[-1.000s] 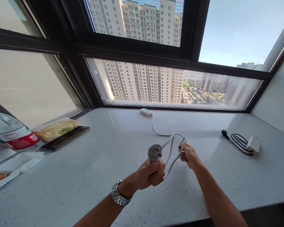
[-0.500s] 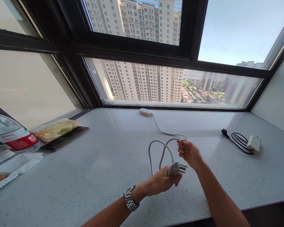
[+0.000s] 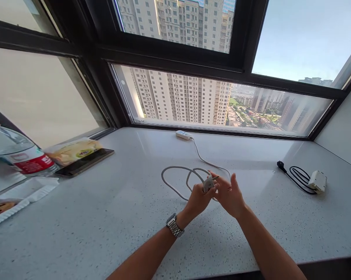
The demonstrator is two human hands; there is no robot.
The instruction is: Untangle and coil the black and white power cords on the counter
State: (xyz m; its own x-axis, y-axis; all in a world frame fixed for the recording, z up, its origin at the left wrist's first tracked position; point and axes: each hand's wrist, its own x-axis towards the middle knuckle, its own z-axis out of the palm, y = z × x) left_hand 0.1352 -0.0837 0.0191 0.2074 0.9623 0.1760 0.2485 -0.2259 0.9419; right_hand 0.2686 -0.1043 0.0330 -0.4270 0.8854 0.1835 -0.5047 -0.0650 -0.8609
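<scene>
My left hand (image 3: 199, 200), with a metal watch (image 3: 174, 225) on its wrist, is closed around a white plug (image 3: 208, 184). The plug's prongs point right, toward my other hand. Close beside it is my right hand (image 3: 230, 197), its thumb raised apart and its fingers stretched left behind the plug. Whether those fingers touch the cord, I cannot tell. The white cord (image 3: 175, 167) forms loose loops left of and behind both hands. From there it runs back to a small white power strip (image 3: 183, 135) near the window.
On the right of the speckled counter (image 3: 120, 217) lies a white adapter (image 3: 318, 181) with a coiled black cord and black plug (image 3: 281, 166). At left are a large water bottle (image 3: 32, 159), a yellowish packet (image 3: 76, 151), a dark phone-like slab (image 3: 86, 162) and a white tray (image 3: 32, 196) holding food.
My right hand has let go of the cord and spread its thumb, coming beside the plug. My left hand has moved up and left, turning the plug. The cord loops have shifted left.
</scene>
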